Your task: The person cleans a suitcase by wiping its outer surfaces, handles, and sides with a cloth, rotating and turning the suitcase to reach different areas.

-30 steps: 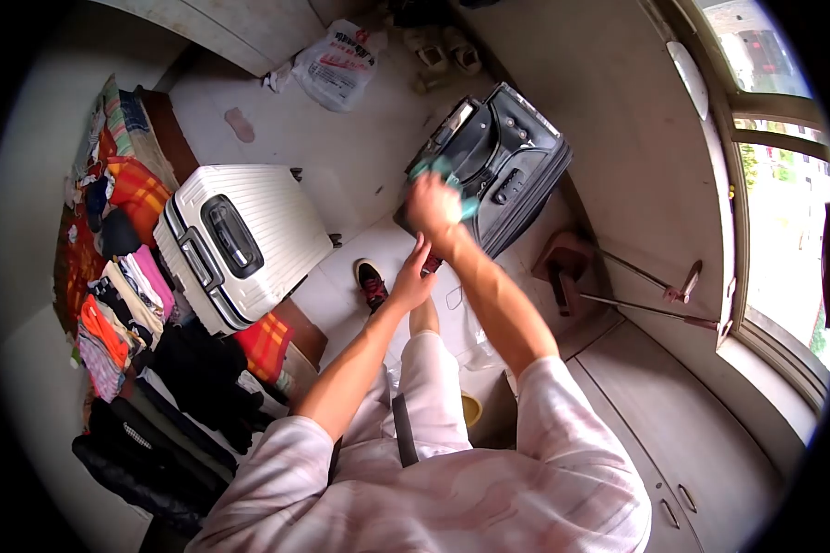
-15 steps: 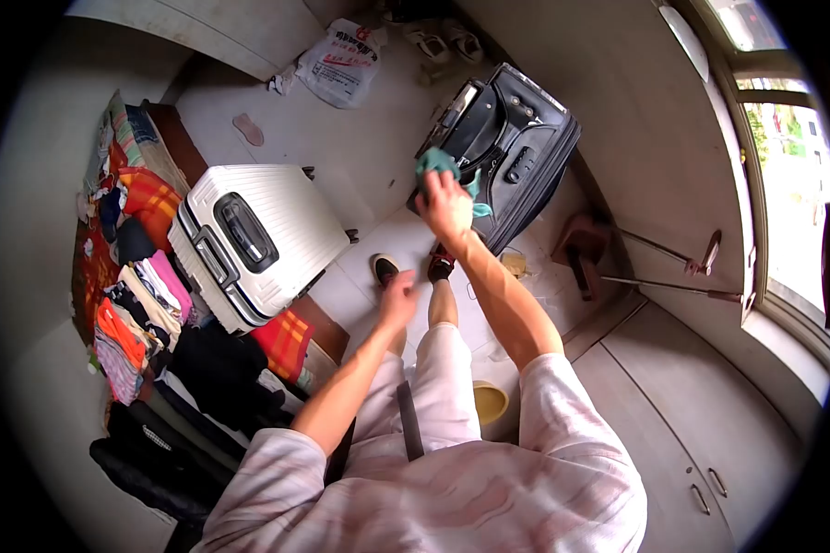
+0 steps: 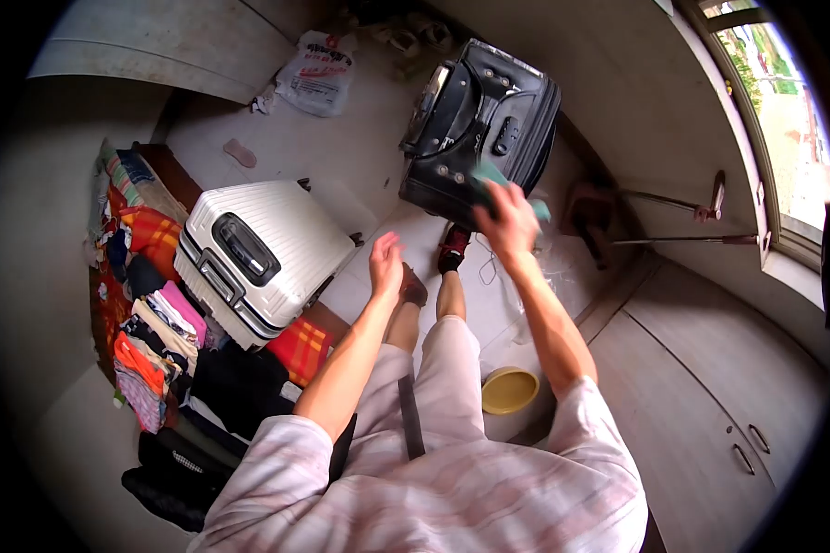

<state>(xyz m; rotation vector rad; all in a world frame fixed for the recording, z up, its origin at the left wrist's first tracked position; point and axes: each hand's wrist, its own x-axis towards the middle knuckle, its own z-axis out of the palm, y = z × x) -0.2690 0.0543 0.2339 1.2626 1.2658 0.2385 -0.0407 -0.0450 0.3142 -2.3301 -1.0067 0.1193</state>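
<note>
My right hand (image 3: 511,221) holds a green cloth (image 3: 491,175) at the near right corner of a black suitcase (image 3: 475,129); motion blurs the cloth a little. The suitcase stands on the tiled floor, with its handle and a combination lock facing up. My left hand (image 3: 386,264) hangs in the air above my legs, its fingers apart and nothing in it. To its left is a white ribbed suitcase (image 3: 286,235) with a dark recessed handle.
Folded and piled clothes (image 3: 161,336) lie along the left. A yellow basin (image 3: 510,391) is on the floor near my right leg. Farther off are a plastic bag (image 3: 318,74) and shoes. Right: a dustpan (image 3: 592,214), a cabinet (image 3: 701,369) and a window.
My right hand has moved right with the cloth. My left hand has come away from near the right one and opened. The view has shifted, and more of the yellow basin shows.
</note>
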